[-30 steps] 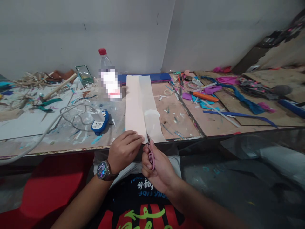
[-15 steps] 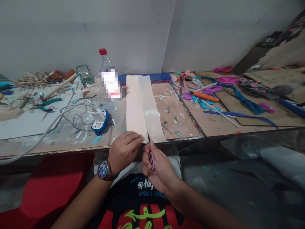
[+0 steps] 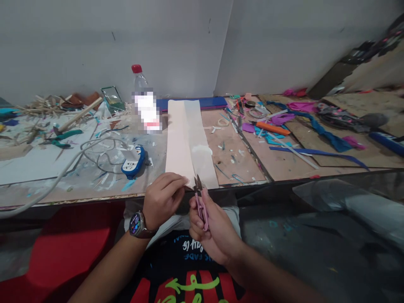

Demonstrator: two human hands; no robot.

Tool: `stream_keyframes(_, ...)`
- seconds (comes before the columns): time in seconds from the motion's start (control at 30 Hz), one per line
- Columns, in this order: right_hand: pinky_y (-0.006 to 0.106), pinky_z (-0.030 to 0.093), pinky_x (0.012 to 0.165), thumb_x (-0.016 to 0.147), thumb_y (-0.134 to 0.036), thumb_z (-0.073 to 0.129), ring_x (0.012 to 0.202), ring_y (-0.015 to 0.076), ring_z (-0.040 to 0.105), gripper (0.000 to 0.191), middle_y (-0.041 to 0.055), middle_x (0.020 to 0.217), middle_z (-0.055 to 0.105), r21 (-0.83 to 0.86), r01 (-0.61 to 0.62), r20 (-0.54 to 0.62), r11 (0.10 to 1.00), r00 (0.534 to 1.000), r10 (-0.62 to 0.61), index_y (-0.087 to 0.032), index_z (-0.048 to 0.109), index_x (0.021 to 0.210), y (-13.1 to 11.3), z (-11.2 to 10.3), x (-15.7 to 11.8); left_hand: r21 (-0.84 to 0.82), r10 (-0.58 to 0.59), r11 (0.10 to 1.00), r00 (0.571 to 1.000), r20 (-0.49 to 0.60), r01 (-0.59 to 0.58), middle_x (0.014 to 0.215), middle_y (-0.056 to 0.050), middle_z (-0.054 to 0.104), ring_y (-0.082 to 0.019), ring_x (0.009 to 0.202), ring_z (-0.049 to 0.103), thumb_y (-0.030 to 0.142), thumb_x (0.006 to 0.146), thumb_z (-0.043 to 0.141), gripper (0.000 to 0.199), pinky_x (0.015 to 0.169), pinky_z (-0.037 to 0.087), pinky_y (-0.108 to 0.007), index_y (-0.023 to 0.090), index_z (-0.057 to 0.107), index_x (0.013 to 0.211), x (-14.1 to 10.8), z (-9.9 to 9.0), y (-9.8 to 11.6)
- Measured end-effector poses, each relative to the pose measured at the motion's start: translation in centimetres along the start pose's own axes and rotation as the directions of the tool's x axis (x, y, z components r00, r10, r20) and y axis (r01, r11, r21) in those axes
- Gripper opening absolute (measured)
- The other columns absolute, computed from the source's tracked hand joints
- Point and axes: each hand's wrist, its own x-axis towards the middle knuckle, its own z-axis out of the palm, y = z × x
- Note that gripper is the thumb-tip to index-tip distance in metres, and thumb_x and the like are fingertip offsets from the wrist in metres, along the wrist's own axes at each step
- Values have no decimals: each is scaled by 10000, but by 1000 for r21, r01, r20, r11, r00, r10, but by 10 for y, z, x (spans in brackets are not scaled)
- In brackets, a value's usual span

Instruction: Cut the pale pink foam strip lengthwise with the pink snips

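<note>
A long pale sheet (image 3: 179, 139), perhaps paper or thin foam, runs from the back of the table to its front edge, with a crease or cut line down its length. My left hand (image 3: 166, 191), with a watch on the wrist, pinches the sheet's near edge between thumb and fingers. Pink thread snips (image 3: 201, 208) are in my right hand (image 3: 210, 223), fingers wrapped round the handles. Their dark blades point away from me, slightly apart, at the near end of that line.
Left of the sheet are a blue power socket (image 3: 133, 164) with a white cable and a red-capped bottle (image 3: 139, 80). Further left lie green-handled pliers (image 3: 66, 136) and wood sticks. To the right are an orange cutter (image 3: 272, 128) and coloured scraps. A red stool (image 3: 72, 248) stands below.
The snips' blades have parted, and the handles have spread a little in my right hand. My left hand has shifted slightly left, with the sheet's near edge.
</note>
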Motion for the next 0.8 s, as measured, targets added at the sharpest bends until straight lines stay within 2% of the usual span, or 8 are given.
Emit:
stream_keyframes(0.17, 182, 204, 365, 834, -621, 691, 333, 34, 258, 492, -66, 498, 490, -27, -65, 20, 998, 998, 66, -149, 633, 960, -3, -1, -11, -15, 11, 1000, 1000, -2, -11, 1067, -62, 715, -187, 1070, 646, 53, 860, 632, 280, 961, 556, -384, 207, 673, 1091, 1, -2, 0)
stream_keyframes(0.27, 181, 223, 360, 833, -598, 705, 328, 40, 287, 470, -58, 511, 513, -37, -82, 19, 996, 996, 83, -152, 632, 962, -6, -2, -13, -27, 52, 998, 998, 22, -51, 1074, -57, 718, -194, 1111, 635, 54, 857, 642, 286, 982, 553, -394, 210, 669, 1095, -1, -3, -1)
stream_keyframes(0.43, 170, 219, 359, 806, -610, 727, 321, 32, 309, 491, -46, 498, 525, -70, -71, -9, 995, 997, 71, -134, 628, 877, -10, -4, -12, -51, 99, 994, 994, 53, -96, 1084, -63, 722, -211, 1146, 627, 47, 843, 648, 323, 982, 561, -405, 211, 662, 1122, -7, -4, 0)
stream_keyframes(0.57, 168, 193, 348, 799, -641, 710, 300, 24, 263, 518, -51, 453, 504, -134, -40, -67, 990, 997, 31, -132, 617, 819, -10, -8, -10, -52, 110, 993, 992, 61, -107, 1068, -65, 731, -225, 1136, 635, 38, 820, 666, 349, 978, 563, -414, 212, 664, 1122, -13, -4, 2)
stream_keyframes(0.8, 182, 189, 339, 825, -650, 661, 278, 42, 237, 506, -57, 391, 479, -242, 9, -100, 970, 994, -35, -152, 581, 788, -11, -16, -5, -83, 146, 987, 988, 55, -141, 1052, -60, 730, -199, 1089, 639, -2, 810, 640, 415, 956, 566, -377, 206, 641, 1169, -20, 0, 8)
